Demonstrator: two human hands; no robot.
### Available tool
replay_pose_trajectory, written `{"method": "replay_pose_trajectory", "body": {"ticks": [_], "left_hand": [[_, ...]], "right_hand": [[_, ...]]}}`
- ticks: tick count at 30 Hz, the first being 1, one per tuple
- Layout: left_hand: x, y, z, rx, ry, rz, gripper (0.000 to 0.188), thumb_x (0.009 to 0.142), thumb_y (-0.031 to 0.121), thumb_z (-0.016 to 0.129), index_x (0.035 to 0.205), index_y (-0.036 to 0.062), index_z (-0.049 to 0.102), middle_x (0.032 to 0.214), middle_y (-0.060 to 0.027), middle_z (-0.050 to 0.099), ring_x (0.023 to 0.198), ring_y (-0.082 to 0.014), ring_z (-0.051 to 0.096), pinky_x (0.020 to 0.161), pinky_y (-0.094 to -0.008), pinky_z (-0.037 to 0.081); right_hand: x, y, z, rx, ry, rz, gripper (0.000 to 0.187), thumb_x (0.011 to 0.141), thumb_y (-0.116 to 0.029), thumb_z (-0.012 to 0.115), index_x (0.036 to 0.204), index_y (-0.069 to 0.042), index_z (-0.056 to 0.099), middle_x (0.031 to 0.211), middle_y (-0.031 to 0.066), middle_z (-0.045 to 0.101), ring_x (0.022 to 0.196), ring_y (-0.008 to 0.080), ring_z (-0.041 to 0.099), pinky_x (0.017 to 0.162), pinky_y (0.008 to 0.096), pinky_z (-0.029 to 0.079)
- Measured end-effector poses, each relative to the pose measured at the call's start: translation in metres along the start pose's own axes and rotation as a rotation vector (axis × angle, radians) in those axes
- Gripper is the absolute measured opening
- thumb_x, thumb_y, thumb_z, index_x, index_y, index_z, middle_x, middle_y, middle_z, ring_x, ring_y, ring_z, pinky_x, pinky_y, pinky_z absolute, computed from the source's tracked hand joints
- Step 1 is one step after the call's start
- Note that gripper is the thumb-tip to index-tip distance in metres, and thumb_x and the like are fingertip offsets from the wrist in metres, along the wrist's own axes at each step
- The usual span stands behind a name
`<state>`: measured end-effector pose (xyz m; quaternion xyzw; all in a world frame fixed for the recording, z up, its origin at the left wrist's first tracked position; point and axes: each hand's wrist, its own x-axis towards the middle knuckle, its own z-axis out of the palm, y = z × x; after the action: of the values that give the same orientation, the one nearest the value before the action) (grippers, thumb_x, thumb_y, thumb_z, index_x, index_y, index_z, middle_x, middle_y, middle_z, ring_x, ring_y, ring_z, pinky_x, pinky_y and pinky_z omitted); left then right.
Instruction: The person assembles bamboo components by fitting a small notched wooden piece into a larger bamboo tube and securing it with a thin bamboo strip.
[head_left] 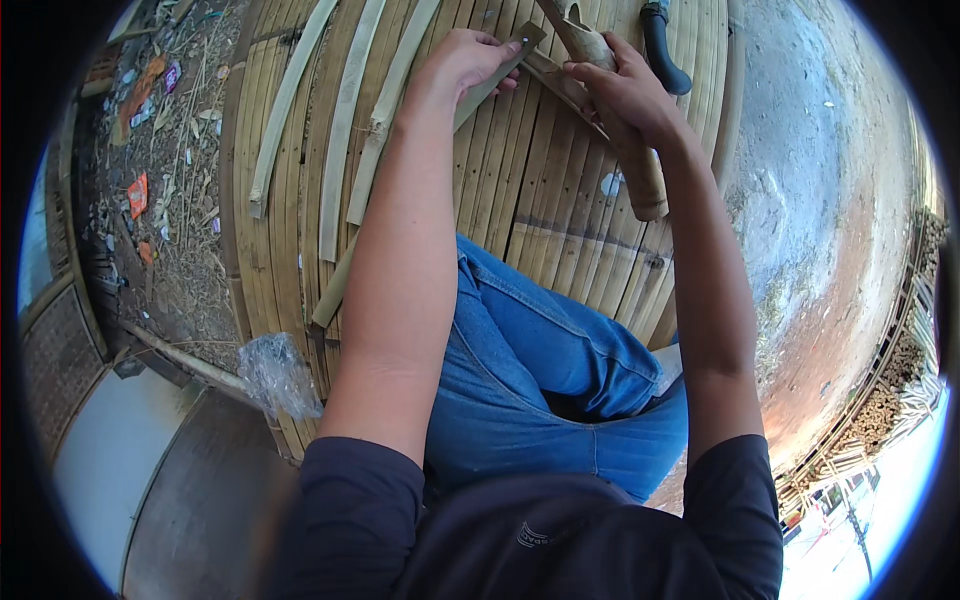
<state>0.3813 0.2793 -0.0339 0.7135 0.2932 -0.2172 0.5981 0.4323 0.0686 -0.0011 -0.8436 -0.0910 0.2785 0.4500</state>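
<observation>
My left hand (478,62) is closed in a pinch near the end of a long flat bamboo strip (480,95). This strip slants down to the left and passes beneath my left forearm. Across from it, my right hand (630,92) wraps round a bamboo tube (640,180), whose upper end is cut open and split. A narrow split bamboo piece (562,82) lies aslant between my two hands, its lower end beside the tube. Whether my right fingers also touch that piece cannot be made out.
Several pale bamboo strips (345,130) lie on the slatted bamboo platform (520,190) to the left. A dark curved handle (668,60) rests at the far right. Crumpled clear plastic (278,375) is at the left edge. Litter covers the ground (160,190) beyond.
</observation>
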Motion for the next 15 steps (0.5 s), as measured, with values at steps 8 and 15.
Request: {"method": "replay_pose_trajectory", "body": {"ticks": [8, 15], "left_hand": [[-0.001, -0.006, 0.001, -0.036, 0.020, 0.040, 0.031, 0.096, 0.032, 0.071, 0.104, 0.0014, 0.069, 0.091, -0.0100, 0.075, 0.079, -0.0166, 0.073, 0.071, -0.0322, 0.058], [0.000, -0.009, 0.004, 0.001, 0.053, 0.095, 0.030, 0.097, 0.025, 0.069, 0.101, -0.0045, 0.069, 0.092, -0.0142, 0.075, 0.079, -0.0187, 0.073, 0.072, -0.0336, 0.060]], "right_hand": [[-0.055, -0.019, -0.007, -0.331, 0.080, -0.222, 0.059, 0.089, -0.033, 0.071, 0.133, 0.000, 0.051, 0.099, 0.0300, 0.070, 0.096, 0.0459, 0.069, 0.081, 0.0497, 0.055], [-0.079, -0.013, 0.010, -0.568, 0.072, -0.174, 0.064, 0.092, -0.040, 0.066, 0.140, -0.004, 0.046, 0.095, 0.0290, 0.070, 0.090, 0.0464, 0.069, 0.080, 0.0536, 0.054]]}}
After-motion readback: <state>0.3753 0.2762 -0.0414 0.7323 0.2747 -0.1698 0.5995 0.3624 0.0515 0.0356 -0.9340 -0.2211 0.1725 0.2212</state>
